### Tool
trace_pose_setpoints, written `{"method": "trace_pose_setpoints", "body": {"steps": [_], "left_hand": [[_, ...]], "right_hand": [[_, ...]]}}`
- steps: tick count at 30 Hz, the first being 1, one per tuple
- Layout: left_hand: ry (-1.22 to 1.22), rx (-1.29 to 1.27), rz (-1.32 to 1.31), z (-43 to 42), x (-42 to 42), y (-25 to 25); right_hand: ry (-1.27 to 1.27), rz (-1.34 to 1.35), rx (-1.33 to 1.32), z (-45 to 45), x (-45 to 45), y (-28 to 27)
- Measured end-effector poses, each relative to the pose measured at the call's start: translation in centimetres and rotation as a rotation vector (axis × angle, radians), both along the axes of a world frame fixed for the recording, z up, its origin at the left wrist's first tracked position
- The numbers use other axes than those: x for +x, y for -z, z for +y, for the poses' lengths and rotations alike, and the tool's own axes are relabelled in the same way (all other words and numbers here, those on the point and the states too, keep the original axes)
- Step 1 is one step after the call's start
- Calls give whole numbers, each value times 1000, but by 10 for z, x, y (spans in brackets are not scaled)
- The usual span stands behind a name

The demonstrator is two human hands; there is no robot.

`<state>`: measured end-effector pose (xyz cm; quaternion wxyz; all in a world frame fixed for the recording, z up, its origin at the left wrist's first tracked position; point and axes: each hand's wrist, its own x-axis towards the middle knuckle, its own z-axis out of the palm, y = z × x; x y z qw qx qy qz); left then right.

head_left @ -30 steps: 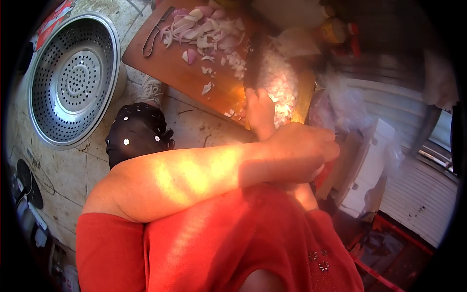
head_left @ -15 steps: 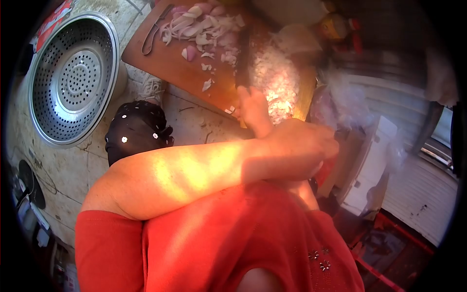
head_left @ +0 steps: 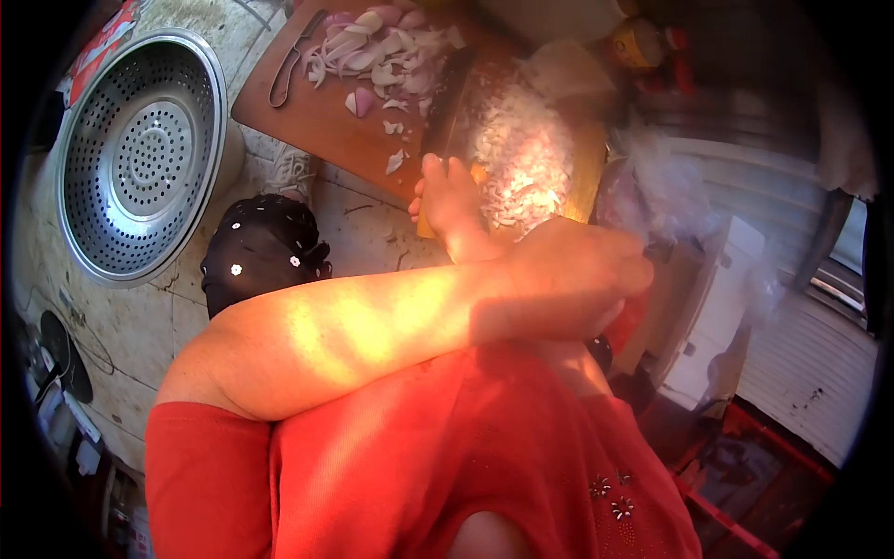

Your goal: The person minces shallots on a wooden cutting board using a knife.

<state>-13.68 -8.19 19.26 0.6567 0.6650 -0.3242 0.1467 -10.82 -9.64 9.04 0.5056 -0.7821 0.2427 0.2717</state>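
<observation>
My right hand (head_left: pixel 456 210) is at the near edge of the brown cutting board (head_left: pixel 317 130), its fingers wrapped round a knife. The dark knife blade (head_left: pixel 453 102) reaches away across the board between two heaps of onion. Left of it lie sliced onions (head_left: pixel 396 56), white and purple; to its right is a pile of finely chopped onion (head_left: pixel 526 154), brightly sunlit. My left arm crosses over my right forearm. My left hand (head_left: pixel 591 279) is curled closed just below the chopped pile, and its fingers hide whatever they may hold.
A metal perforated colander (head_left: pixel 154 158) stands on the tiled floor at the left. A peeler-like tool (head_left: pixel 284 79) lies on the board's left edge. At the right are a white carton (head_left: pixel 708 317) and clear plastic bags (head_left: pixel 661 200). A yellow-labelled jar (head_left: pixel 638 45) stands at the back.
My right hand has moved left with the knife, away from the chopped pile, so more of that pile shows. My left hand has barely moved.
</observation>
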Motion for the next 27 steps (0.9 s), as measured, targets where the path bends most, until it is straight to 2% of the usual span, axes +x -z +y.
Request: {"method": "trace_pose_setpoints", "body": {"steps": [11,15,17,18,20,21,22,24,27], "left_hand": [[21,9,36,4,0,-3],[50,26,60,6,-1,-1],[78,12,58,4,-1,0],[64,8,57,4,0,-1],[51,6,51,3,0,0],[58,2,59,3,0,1],[65,-2,69,3,0,2],[61,3,73,2,-2,1],[61,8,76,1,-2,1]], "right_hand": [[-58,28,-2,-24,10,-16],[-134,78,-33,-36,14,-3],[-442,-301,-343,-51,5,38],[-434,-311,-347,-59,1,55],[-849,-890,-675,-71,-6,84],[-799,-944,-701,-72,-6,90],[-796,-944,-702,-65,-7,75],[-422,-305,-357,-54,-12,40],[-302,-293,-350,-45,-18,21]]}}
